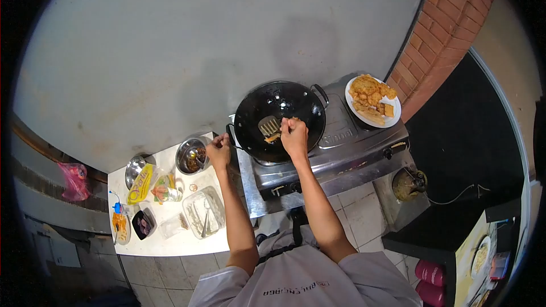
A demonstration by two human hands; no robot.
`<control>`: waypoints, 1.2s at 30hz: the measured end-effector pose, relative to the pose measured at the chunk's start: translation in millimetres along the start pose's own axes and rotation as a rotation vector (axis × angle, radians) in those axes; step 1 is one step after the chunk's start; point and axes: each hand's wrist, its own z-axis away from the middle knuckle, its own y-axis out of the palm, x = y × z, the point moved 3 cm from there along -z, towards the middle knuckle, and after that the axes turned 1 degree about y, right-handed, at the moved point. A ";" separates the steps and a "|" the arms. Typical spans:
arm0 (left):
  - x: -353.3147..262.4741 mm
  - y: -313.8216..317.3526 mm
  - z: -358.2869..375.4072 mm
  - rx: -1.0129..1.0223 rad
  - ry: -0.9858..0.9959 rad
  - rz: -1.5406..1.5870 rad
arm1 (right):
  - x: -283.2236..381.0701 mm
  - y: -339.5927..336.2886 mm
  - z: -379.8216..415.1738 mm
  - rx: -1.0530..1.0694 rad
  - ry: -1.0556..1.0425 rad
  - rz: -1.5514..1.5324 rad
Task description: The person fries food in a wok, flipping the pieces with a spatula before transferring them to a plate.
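The right hand point(294, 135) has its grip closed on a slotted spatula point(269, 125), whose long axis runs toward 10 o'clock into the black wok point(280, 119) on the stove point(341, 148). The blade rests on a fried piece point(273, 137) just beside that hand. The left hand point(219, 151) is closed on the wok handle point(231, 135) at 8 o'clock, farther from the piece.
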 end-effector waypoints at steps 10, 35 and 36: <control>4.5 5.8 10.3 -0.038 -0.136 0.352 | -10.6 1.4 1.3 -0.116 0.180 -0.072; -3.5 4.6 0.9 0.077 -0.019 0.344 | 34.6 -27.4 26.9 -0.228 0.026 -0.201; -3.7 5.0 0.4 0.079 -0.019 0.344 | 34.3 -27.1 26.4 -0.232 0.027 -0.207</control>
